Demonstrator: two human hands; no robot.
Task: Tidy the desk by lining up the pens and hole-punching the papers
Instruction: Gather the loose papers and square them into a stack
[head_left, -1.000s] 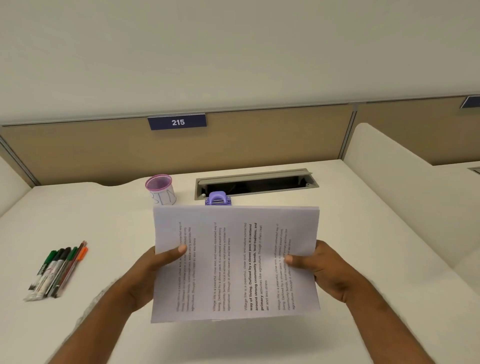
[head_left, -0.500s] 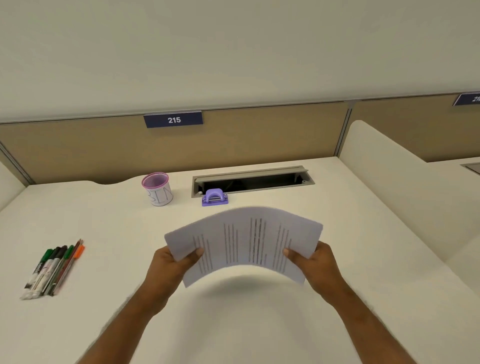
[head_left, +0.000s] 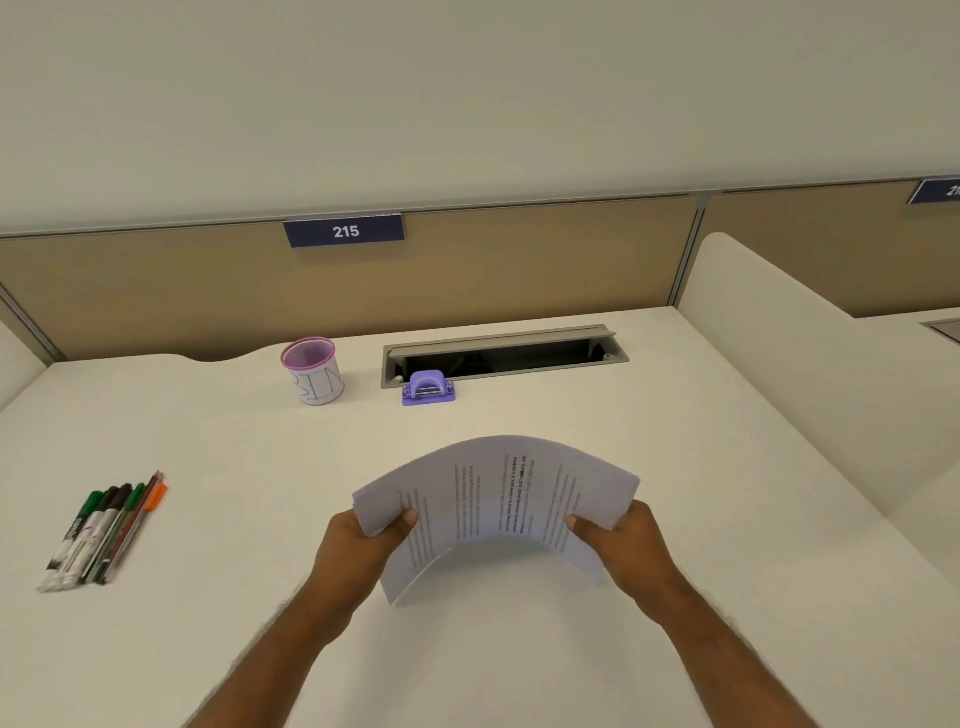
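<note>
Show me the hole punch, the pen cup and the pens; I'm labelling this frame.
hole punch (head_left: 429, 388): head view, its purple handle.
pen cup (head_left: 313, 375): head view, its white side.
pens (head_left: 102, 531): head view, middle of the row.

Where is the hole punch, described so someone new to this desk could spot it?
Start at the blue number plate reading 215 on the tan partition, then drop to the long grey cable slot in the white desk. The small lilac plastic hole punch sits at the slot's left front corner, right of the pink-rimmed mesh cup, low and arch-handled.
</note>
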